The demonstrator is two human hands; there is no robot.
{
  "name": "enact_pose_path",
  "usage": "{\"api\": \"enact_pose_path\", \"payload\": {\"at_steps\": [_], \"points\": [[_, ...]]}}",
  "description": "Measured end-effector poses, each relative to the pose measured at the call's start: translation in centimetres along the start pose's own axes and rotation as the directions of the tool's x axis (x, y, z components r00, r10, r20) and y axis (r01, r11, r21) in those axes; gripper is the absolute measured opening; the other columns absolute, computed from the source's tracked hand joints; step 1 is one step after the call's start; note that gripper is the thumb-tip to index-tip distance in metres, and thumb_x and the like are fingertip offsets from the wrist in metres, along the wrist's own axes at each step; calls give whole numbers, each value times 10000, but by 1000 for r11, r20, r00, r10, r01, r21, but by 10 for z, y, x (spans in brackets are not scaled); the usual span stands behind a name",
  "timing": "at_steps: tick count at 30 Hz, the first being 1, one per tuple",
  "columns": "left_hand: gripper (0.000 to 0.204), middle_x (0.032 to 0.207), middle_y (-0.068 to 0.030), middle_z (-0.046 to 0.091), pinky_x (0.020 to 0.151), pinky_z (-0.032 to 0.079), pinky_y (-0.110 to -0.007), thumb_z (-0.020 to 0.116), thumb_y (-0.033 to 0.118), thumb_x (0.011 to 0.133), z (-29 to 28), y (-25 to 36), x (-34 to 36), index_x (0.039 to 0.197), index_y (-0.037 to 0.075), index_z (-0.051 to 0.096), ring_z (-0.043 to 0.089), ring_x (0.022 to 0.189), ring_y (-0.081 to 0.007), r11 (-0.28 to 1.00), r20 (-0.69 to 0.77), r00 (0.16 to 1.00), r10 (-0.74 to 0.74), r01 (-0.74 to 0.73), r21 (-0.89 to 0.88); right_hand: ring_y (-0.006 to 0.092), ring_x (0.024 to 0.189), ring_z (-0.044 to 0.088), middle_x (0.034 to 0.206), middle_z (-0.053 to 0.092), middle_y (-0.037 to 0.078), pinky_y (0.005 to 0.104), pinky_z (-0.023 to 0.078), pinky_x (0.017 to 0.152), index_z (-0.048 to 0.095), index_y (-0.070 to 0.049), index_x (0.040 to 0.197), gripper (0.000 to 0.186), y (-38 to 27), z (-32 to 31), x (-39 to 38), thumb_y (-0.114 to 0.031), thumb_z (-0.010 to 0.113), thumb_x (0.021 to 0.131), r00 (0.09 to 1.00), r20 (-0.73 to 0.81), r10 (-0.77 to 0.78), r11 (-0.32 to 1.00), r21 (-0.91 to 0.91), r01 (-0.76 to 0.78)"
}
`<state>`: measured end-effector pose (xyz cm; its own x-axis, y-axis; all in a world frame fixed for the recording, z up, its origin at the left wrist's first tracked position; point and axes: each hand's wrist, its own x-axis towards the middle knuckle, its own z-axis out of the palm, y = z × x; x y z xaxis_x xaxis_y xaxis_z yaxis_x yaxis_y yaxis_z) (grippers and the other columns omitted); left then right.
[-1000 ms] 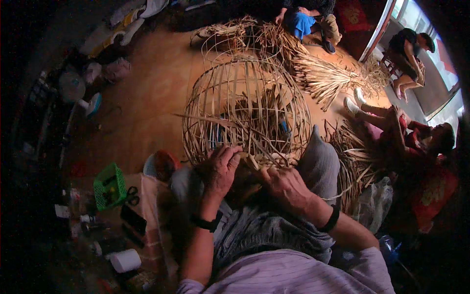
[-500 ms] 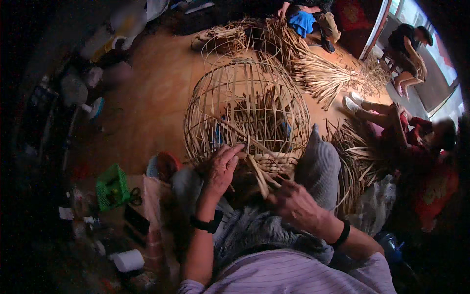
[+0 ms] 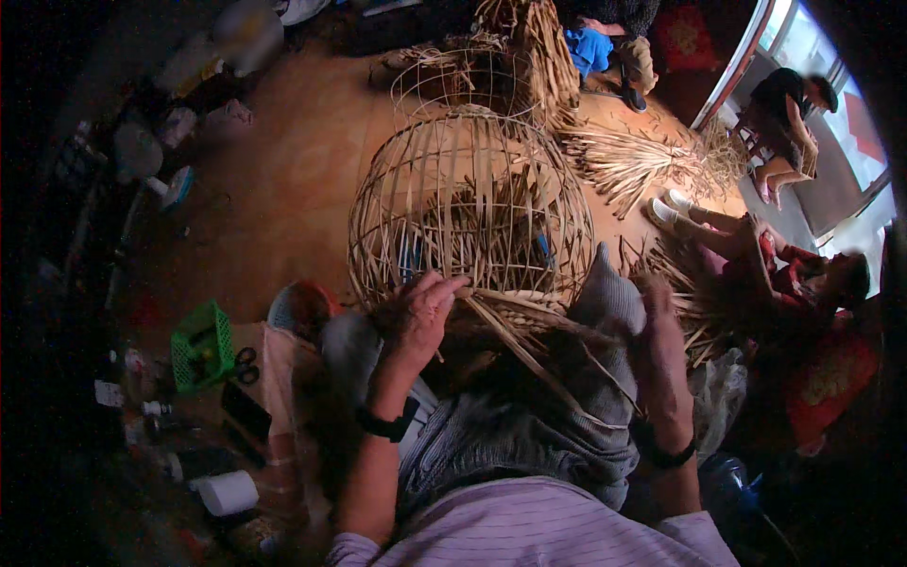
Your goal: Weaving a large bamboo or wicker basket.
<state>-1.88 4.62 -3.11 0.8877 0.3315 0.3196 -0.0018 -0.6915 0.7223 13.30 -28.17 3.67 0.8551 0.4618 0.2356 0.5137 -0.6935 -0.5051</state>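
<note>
- Tan strips form a rounded, open basket point(image 3: 483, 194) on the floor point(image 3: 293, 180), just in front of the person's knees; a thicker braided band runs along its near edge, and stalks show through the ribs.
- At that near edge, the left hand point(image 3: 423, 317) has its fingers bent and pinched on loose strips point(image 3: 524, 354), which fan out down and to the right across the lap.
- Off to the right, beside the right knee, is the right hand point(image 3: 664, 326), well apart from the basket; it is blurred, and I cannot tell whether it grips anything.
- Behind the basket stands a lighter hoop frame point(image 3: 395, 94), with an upright bundle of stalks point(image 3: 550, 71) beside it.
- More dried stalks point(image 3: 624, 156) lie spread to the right of that bundle.
- Left of the knees are a green crate point(image 3: 201, 348), scissors point(image 3: 247, 367) just beside it, and a white roll point(image 3: 229, 493) nearer the person.
- Right of the right hand lies a clear plastic bag point(image 3: 720, 392).
- Farther out sit three other people, one with a blue cloth point(image 3: 588, 52) at the lap.
</note>
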Motion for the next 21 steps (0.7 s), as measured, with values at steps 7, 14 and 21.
{"api": "enact_pose_path", "payload": {"at_steps": [7, 14, 21], "points": [[358, 1079, -125, 659, 936, 513, -444, 644, 64, 989, -8, 10, 3, 1337, 98, 724, 655, 1029, -351, 999, 60, 998, -30, 29, 22, 433, 1119, 677, 1371, 578, 172, 491, 573, 940, 562, -139, 1469, 534, -34, 46, 24, -14, 578, 949, 957, 263, -121, 982, 175, 75], [428, 1109, -156, 642, 955, 518, -448, 629, -11, 944, -8, 15, 3, 1365, 36, 689, 644, 1062, -371, 998, 0, 998, 60, -60, 12, 464, 1025, 656, 1225, 530, 240, 505, 562, 867, 434, -105, 1613, 893, -67, 115, 47, -214, 810, 810, 807, 243, -538, 843, 151, 516], [382, 1128, -158, 639, 960, 523, -445, 610, -36, 907, -10, 14, -5, 1274, 14, 704, 649, 1071, -373, 994, -54, 992, 111, -110, 19, 438, 1024, 648, 1163, 532, 217, 504, 561, 861, 442, -93, 1597, 745, -81, 107, 49, -145, 685, 894, 780, 236, -579, 815, 149, 560]]}}
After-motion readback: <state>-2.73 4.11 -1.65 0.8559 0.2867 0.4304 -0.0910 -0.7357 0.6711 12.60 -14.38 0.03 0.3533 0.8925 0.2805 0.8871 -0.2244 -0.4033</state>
